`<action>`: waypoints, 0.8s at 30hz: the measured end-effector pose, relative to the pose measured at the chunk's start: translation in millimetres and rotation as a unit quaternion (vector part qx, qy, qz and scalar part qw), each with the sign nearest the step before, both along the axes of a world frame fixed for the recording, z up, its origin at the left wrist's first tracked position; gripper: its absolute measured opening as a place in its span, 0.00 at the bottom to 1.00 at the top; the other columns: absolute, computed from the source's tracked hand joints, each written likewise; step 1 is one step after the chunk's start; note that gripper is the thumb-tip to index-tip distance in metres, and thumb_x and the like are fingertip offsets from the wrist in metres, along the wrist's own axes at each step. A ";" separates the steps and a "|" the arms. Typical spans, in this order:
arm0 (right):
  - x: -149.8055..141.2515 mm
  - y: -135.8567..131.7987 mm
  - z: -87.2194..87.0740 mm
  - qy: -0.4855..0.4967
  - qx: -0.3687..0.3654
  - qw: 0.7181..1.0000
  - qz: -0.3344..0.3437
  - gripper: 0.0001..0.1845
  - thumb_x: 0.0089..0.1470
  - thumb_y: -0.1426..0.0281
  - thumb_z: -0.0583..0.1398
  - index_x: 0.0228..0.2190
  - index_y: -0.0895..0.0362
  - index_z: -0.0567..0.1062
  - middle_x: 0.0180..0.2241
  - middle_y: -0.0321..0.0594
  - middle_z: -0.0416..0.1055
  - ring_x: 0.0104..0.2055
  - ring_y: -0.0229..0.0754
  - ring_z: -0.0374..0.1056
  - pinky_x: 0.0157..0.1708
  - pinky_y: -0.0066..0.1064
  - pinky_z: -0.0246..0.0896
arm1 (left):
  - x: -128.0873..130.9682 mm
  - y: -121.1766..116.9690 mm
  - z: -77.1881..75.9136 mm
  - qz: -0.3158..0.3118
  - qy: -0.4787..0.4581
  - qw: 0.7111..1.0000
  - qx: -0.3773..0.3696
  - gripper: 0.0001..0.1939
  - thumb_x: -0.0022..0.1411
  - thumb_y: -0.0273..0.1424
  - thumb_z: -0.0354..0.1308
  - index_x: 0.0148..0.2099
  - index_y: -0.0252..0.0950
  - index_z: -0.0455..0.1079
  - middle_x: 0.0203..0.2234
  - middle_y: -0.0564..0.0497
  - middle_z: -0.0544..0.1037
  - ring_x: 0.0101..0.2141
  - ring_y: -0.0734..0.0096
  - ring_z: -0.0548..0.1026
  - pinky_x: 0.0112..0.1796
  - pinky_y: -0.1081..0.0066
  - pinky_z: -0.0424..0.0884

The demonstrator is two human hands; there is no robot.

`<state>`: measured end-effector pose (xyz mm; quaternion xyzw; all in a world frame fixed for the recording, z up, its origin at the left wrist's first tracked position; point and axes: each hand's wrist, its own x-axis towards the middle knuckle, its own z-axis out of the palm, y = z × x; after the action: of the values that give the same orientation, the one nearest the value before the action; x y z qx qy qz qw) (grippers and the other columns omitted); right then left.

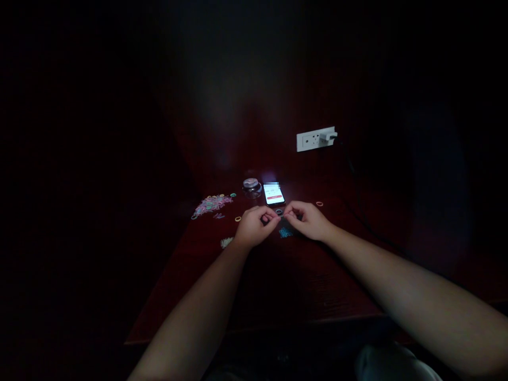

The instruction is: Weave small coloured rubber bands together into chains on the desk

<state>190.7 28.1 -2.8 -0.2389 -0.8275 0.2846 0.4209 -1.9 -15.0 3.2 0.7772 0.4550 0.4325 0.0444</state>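
So the nearest bit is the dark red counter [278,286], front edge running roughly across, with both forearms [206,301] reaching in over it. First up is a little heap of pale bands [226,242] by the left wrist, then a clump of teal bands [285,233] sitting just below the gap between the hands. The left hand [257,225] and right hand [307,219] are both in a fingertip pinch, nearly meeting, with what looks like a tiny strand [282,216] between them. Its long axis seems to run left to right, one end at each pinch, but it's too small and dark to make out the details. A yellow band [237,218] lies left of the left hand, a dark ring [278,211] just past the fingertips. The big mixed pile [212,205] spreads off to the left, and a lone pinkish band [319,203] is over right. Behind that there's a lit phone [273,193], long side pointing away, a clear lidded jar [251,189] beside it, and a wall socket [309,141] farthest back.
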 end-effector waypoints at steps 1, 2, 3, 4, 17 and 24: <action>0.0 0.6 -0.5 0.000 0.000 1.000 0.000 0.07 0.54 0.69 0.56 0.27 0.60 0.70 0.21 0.33 0.61 0.24 0.34 0.56 0.25 0.26 0.53 | -0.1 0.1 -0.1 0.002 0.001 1.000 -0.001 0.06 0.57 0.31 0.60 0.33 0.35 0.75 0.25 0.50 0.76 0.27 0.74 0.71 0.31 0.73 0.68; -0.1 1.0 -0.9 -0.002 0.001 1.000 0.000 0.07 0.54 0.69 0.56 0.27 0.59 0.70 0.21 0.33 0.61 0.24 0.34 0.56 0.25 0.26 0.52 | 0.0 0.1 0.1 0.004 0.002 1.000 -0.002 0.06 0.57 0.32 0.60 0.33 0.35 0.75 0.25 0.50 0.76 0.27 0.74 0.70 0.30 0.73 0.68; -0.2 1.4 -1.3 -0.004 0.002 1.000 -0.001 0.08 0.54 0.69 0.56 0.27 0.59 0.70 0.21 0.33 0.61 0.24 0.34 0.56 0.25 0.26 0.52 | 0.2 0.0 0.4 0.003 0.003 1.000 -0.003 0.06 0.57 0.32 0.60 0.32 0.35 0.75 0.25 0.50 0.76 0.27 0.74 0.70 0.30 0.73 0.68; -0.3 1.6 -1.6 -0.006 0.001 1.000 -0.002 0.08 0.55 0.69 0.56 0.26 0.59 0.69 0.21 0.33 0.61 0.24 0.34 0.56 0.25 0.26 0.52 | 0.6 -0.1 0.8 0.002 0.004 1.000 -0.003 0.05 0.57 0.31 0.60 0.32 0.35 0.75 0.25 0.51 0.76 0.27 0.74 0.70 0.30 0.73 0.68; 1.4 3.4 -1.4 0.008 -0.004 1.000 -0.002 0.07 0.54 0.69 0.56 0.26 0.58 0.66 0.21 0.33 0.62 0.24 0.35 0.57 0.24 0.26 0.52 | 1.2 -2.6 2.7 0.006 -0.023 1.000 0.013 0.06 0.56 0.32 0.61 0.36 0.35 0.74 0.27 0.50 0.77 0.29 0.73 0.72 0.33 0.72 0.69; -2.3 -1.9 1.1 -0.002 -0.023 0.999 0.028 0.06 0.52 0.68 0.58 0.27 0.58 0.69 0.22 0.34 0.62 0.24 0.35 0.58 0.25 0.26 0.55 | 5.3 -4.6 7.0 0.008 0.004 1.000 -0.005 0.04 0.57 0.30 0.60 0.34 0.36 0.75 0.27 0.51 0.78 0.27 0.74 0.73 0.32 0.73 0.69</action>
<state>188.4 26.1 -1.8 -0.2258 -0.8282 0.3145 0.4053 3.4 -19.7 10.1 0.7750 0.4637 0.4272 0.0432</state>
